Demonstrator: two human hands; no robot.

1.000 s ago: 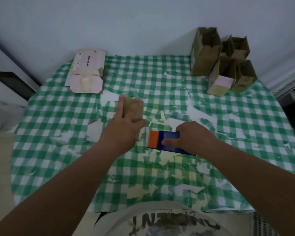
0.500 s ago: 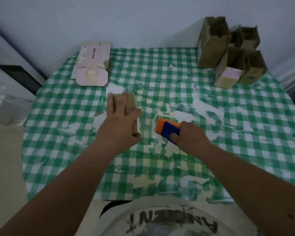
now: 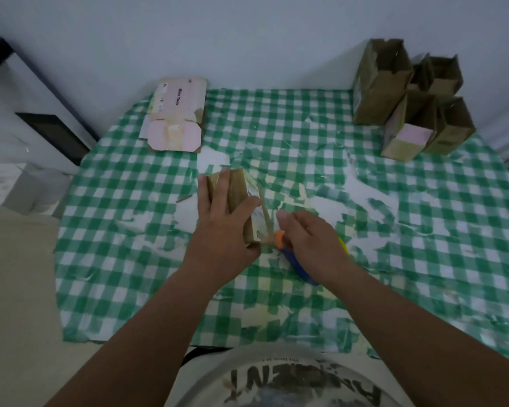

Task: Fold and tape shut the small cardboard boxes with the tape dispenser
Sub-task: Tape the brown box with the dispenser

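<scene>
While left hand [image 3: 221,230] grips, box [image 3: 241,195] lengthwise front-to-back

A green-and-white checked tablecloth [image 3: 276,127] is seen over the table, mottled with pale cream and white patches. At its middle a brown cardboard box [image 3: 238,195] is shown, and just beside it a tape dispenser [image 3: 294,259] coloured blue, with an orange end and a yellow edge. Pink and cream flattened boxes [image 3: 175,118] are seen at the far left corner, brown upright boxes [image 3: 409,98], one pink-faced, at the far right.
</scene>
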